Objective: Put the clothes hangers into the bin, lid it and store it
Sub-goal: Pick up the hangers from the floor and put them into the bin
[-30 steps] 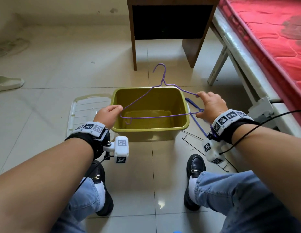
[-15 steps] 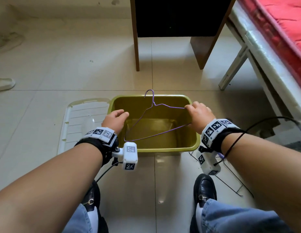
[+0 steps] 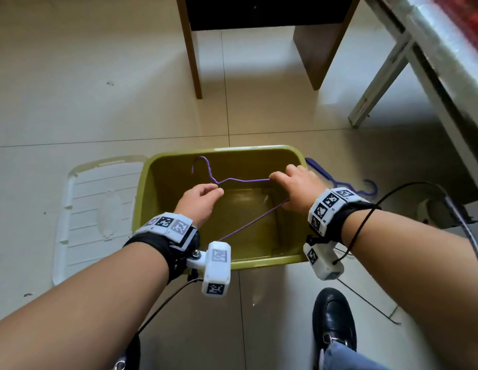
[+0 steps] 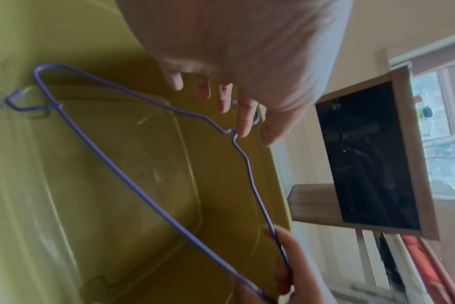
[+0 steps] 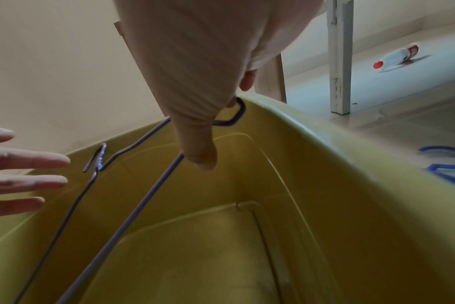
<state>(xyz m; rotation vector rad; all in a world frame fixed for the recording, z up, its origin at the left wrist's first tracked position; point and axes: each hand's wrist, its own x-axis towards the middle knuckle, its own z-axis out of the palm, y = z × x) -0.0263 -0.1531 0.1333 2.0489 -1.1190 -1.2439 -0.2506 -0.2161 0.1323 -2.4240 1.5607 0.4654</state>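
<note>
Hanger: the purple wire hanger sits low in the middle of the frame, inside the green bin.
Right hand: the right hand pinches its right corner.
Left hand: the left hand hovers with loose fingers, holding nothing.
Handling: looks light, thin and springy; take it at a corner bend.
Lid: the white lid lies left of the bin.

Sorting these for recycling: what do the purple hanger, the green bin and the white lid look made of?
Purple hanger: thin bent wire, likely metal with a purple coating.
Green bin: moulded plastic, smooth with a slight sheen and a rolled rim.
White lid: ribbed, faintly translucent, probably plastic.
</note>
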